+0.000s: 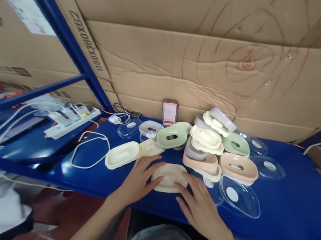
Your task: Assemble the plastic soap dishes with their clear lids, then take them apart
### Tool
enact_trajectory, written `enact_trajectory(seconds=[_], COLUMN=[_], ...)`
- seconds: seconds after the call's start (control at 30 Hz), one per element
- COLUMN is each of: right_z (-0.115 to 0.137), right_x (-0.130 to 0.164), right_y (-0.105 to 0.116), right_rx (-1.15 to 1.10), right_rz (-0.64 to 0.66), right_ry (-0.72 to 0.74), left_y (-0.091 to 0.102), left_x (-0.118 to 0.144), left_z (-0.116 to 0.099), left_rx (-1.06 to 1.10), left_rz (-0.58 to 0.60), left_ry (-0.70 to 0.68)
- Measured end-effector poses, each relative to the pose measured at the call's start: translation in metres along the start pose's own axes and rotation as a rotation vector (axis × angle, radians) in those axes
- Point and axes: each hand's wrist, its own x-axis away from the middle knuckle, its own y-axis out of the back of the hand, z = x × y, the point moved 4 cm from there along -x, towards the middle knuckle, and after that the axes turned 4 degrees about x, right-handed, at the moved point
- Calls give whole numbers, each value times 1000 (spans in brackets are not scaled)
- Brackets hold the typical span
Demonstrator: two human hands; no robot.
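Note:
A cream oval dish [170, 179] with a wavy rim lies in front of me near the table's edge, between my two hands. My left hand [140, 177] reaches over its left end, fingers spread, with the thumb and a fingertip at the rim. At the right end, my right hand [199, 200] has its fingers apart, some of them over the dish. Neither hand visibly closes around it. Left of my left hand sits another cream dish [123, 154]. A green oval tray with a slot [171, 137] stands just beyond.
Stacked cream pieces [207, 137], a pink slotted tray [238, 168], a green tray [236, 144] and clear lids [241, 197] crowd the right. A phone [169, 112] leans on the cardboard wall [144, 57]. A white cable [88, 166] and power strip [72, 122] lie left.

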Motion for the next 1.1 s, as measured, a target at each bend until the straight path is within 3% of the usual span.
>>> enact_trajectory(seconds=[0.13, 0.23, 0.8, 1.1], right_z=[3, 2, 1, 2], right_x=[0, 1, 0, 0], right_y=[-9, -12, -17, -16], right_rx=[16, -18, -19, 13], right_rz=[25, 45, 21, 26], right_ry=[6, -10, -17, 7], left_y=[-18, -22, -25, -21], left_x=[3, 4, 0, -1], left_z=[-2, -2, 2, -4], left_rx=[40, 58, 140, 66], left_rz=[165, 228, 220, 233], left_ry=[48, 78, 162, 85])
